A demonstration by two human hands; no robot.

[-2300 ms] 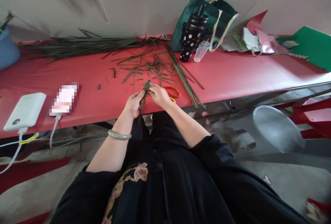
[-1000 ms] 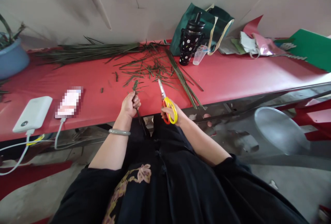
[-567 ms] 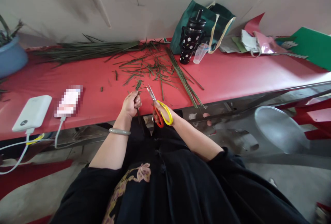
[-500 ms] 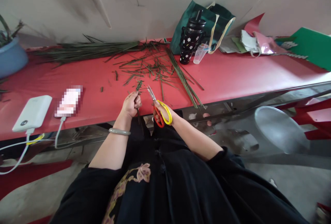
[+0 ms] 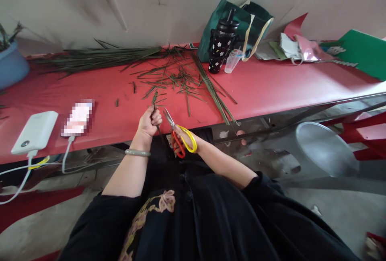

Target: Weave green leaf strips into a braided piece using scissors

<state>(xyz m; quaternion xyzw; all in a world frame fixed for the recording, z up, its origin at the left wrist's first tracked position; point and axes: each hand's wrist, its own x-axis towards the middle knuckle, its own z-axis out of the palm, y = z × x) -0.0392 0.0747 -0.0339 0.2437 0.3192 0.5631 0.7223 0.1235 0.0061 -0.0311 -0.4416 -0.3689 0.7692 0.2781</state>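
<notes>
The grip of the left hand [image 5: 148, 121] is closed around a thin green stem [image 5: 155, 99], held upright over the near edge of the red surface [image 5: 271, 88]. The scissors [image 5: 177, 134] are grasped by the right hand [image 5: 184, 142], blades pointing toward the stem. Cut leaves [image 5: 175, 78] are scattered beyond, with a black bottle [image 5: 221, 46] farther back.

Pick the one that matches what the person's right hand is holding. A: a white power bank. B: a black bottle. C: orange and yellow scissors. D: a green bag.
C: the right hand has its fingers through the orange and yellow handles of the scissors, blades pointing toward the thin woven leaf piece gripped in the left hand.
</notes>
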